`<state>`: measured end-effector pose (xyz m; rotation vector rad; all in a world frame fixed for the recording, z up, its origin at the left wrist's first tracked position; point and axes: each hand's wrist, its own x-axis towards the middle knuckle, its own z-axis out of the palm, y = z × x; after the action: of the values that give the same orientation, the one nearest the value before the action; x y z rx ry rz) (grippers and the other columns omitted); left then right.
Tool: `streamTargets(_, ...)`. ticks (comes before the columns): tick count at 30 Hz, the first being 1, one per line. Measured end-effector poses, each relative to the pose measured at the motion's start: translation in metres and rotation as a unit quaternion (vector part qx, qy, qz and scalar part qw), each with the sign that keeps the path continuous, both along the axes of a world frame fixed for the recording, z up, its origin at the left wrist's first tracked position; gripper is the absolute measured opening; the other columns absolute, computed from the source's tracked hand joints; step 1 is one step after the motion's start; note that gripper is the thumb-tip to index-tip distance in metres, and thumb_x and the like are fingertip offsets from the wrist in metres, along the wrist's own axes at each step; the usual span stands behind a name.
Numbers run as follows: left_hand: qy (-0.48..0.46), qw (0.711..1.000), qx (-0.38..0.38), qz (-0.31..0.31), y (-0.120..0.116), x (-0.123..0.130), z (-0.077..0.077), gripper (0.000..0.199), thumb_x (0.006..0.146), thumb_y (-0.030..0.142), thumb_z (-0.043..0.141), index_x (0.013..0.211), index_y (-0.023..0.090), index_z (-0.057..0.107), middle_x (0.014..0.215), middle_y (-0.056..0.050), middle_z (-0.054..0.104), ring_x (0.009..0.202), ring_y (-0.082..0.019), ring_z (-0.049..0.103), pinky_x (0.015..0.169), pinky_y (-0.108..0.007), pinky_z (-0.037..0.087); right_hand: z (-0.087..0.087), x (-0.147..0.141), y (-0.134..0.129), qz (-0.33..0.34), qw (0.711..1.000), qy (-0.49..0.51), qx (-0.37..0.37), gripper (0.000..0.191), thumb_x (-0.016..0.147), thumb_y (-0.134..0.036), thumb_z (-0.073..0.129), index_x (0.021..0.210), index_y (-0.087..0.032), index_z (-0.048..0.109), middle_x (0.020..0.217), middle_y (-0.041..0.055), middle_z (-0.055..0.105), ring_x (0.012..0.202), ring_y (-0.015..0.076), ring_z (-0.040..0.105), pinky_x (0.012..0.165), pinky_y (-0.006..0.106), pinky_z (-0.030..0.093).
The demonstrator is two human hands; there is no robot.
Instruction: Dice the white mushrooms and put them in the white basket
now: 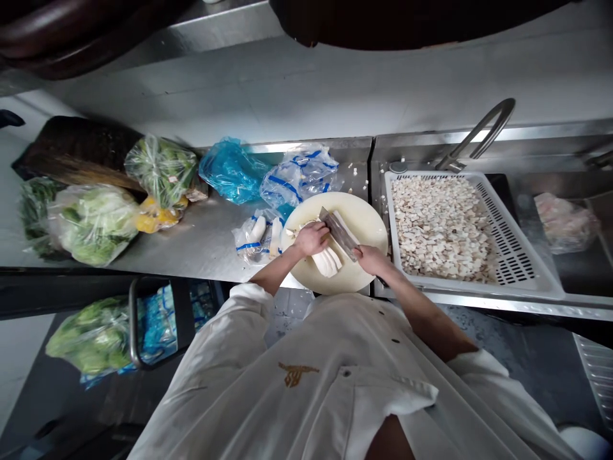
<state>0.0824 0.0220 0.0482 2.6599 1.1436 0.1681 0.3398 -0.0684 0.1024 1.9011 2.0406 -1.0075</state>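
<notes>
My right hand (372,260) is closed round the handle of a cleaver (341,235), whose broad blade slants across a round, cream-coloured cutting board (357,281). Under the blade's near side lie white slices of king oyster mushroom (327,262). My left hand (312,237) presses on these slices with curled fingers, its fingertips close to the blade. Another pale strip shows along the far side of the cleaver. Left of the board, whole white mushrooms (257,229) lie in an opened clear plastic bag with blue stripes.
To the right, a white perforated basket (527,281) full of chopped mushroom pieces (440,227) sits across the sink beneath a curved faucet (488,131). Blue (234,169) and clear plastic bags lie behind the board. Bagged greens (96,223) stand at the counter's left.
</notes>
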Motion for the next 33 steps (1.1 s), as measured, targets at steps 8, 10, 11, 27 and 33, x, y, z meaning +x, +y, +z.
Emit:
streamTargets(8, -0.029, 0.999, -0.009, -0.035, 0.000, -0.001, 0.012, 0.041, 0.101, 0.030, 0.052, 0.140, 0.026, 0.066, 0.143, -0.010, 0.065, 0.140, -0.027, 0.056, 0.124, -0.050, 0.041, 0.010, -0.010, -0.015, -0.030, 0.998, -0.034, 0.047, 0.047, 0.114, -0.040, 0.031, 0.124, -0.015, 0.070, 0.116, 0.0170, 0.079, 0.109, 0.0259, 0.074, 0.089, 0.030, 0.046)
streamTargets(10, -0.056, 0.998, 0.003, 0.020, -0.008, -0.018, 0.020, 0.045, 0.100, 0.024, 0.050, 0.143, 0.027, 0.064, 0.145, -0.009, 0.063, 0.143, -0.027, 0.053, 0.124, -0.052, 0.042, 0.014, -0.016, -0.025, -0.042, 0.996, -0.040, 0.066, 0.049, 0.115, -0.042, 0.028, 0.126, -0.016, 0.068, 0.110, 0.0165, 0.079, 0.104, 0.0265, 0.075, 0.086, 0.030, 0.047)
streamTargets(11, -0.068, 0.996, 0.012, 0.058, -0.015, -0.030, 0.023, 0.046, 0.100, 0.022, 0.050, 0.144, 0.027, 0.062, 0.146, -0.010, 0.061, 0.143, -0.027, 0.052, 0.124, -0.053, 0.043, 0.016, -0.018, -0.030, -0.046, 0.996, -0.040, 0.071, 0.049, 0.115, -0.043, 0.027, 0.126, -0.017, 0.068, 0.108, 0.0160, 0.079, 0.102, 0.0266, 0.076, 0.085, 0.031, 0.047)
streamTargets(27, -0.319, 0.825, -0.202, 0.420, -0.105, -0.008, -0.011, 0.064, 0.092, 0.044, 0.076, 0.147, 0.021, 0.052, 0.128, -0.014, 0.064, 0.090, -0.020, 0.074, 0.088, -0.039, 0.063, -0.002, -0.004, -0.047, -0.032, 0.998, -0.033, 0.037, 0.043, 0.115, -0.041, 0.031, 0.124, -0.019, 0.067, 0.105, 0.0156, 0.079, 0.099, 0.0271, 0.076, 0.082, 0.032, 0.046)
streamTargets(33, -0.115, 0.915, -0.065, 0.382, -0.019, -0.029, 0.023, 0.028, 0.097, 0.033, 0.067, 0.123, 0.022, 0.071, 0.128, -0.012, 0.069, 0.119, -0.026, 0.068, 0.110, -0.038, 0.054, -0.014, 0.014, -0.042, 0.010, 1.000, 0.010, 0.019, 0.039, 0.114, -0.039, 0.036, 0.116, -0.019, 0.069, 0.111, 0.0145, 0.079, 0.106, 0.0255, 0.074, 0.085, 0.030, 0.044)
